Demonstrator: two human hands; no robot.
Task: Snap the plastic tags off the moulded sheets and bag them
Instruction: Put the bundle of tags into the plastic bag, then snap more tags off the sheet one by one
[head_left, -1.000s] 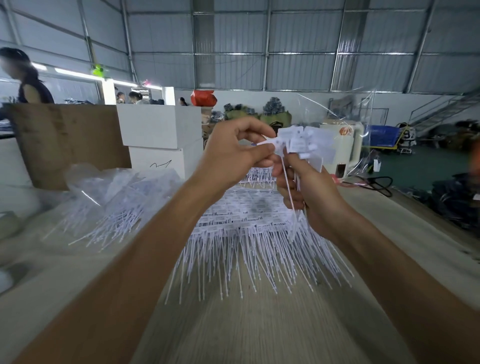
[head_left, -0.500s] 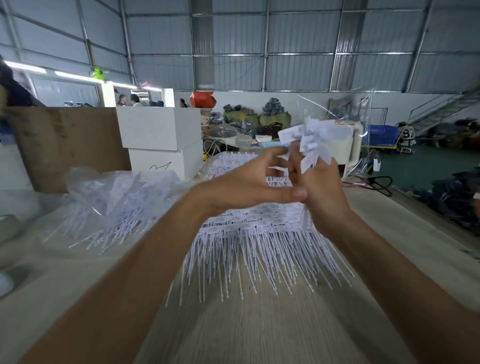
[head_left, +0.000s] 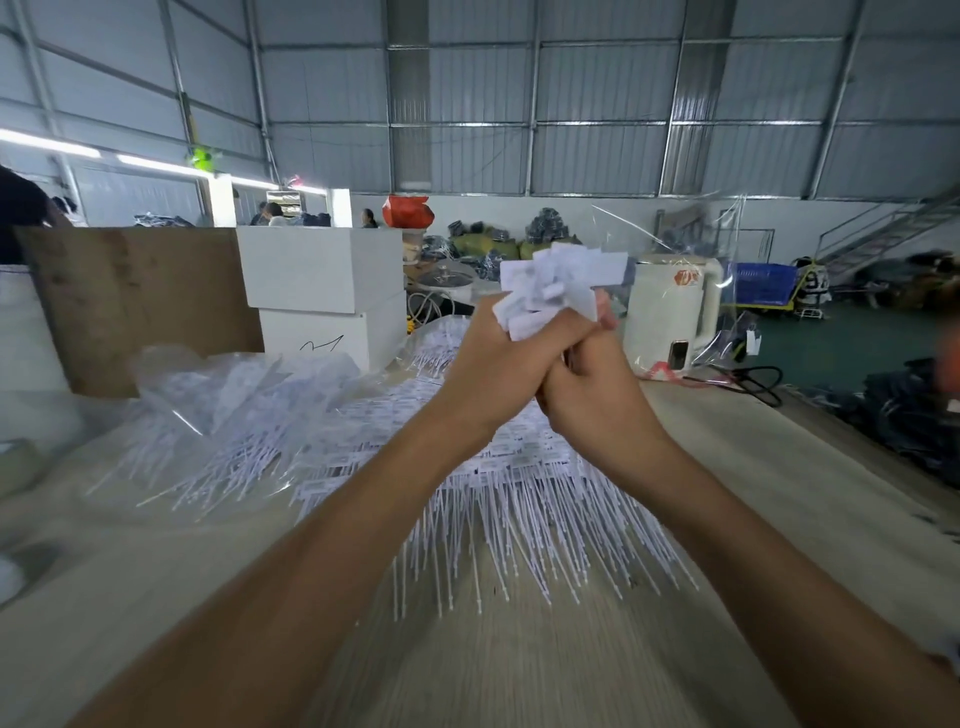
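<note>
Overhead, corrugated metal roof w/ steel framing; warehouse floor w/ stacked goods at rear. Pale wood-grain table (head_left: 519, 670) carries moulded sheets (head_left: 524, 483) at centre, clear bag (head_left: 218, 405) of tags to the left, white boxes (head_left: 324, 291) behind. Left hand (head_left: 491, 366) and right hand (head_left: 597, 395) clasped together, both gripping tag bundle (head_left: 553, 288) raised above the sheets.

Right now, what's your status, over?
Left hand and right hand clasped round bunch of tags. Moulded sheets wait on table. Nothing in the way.
</note>
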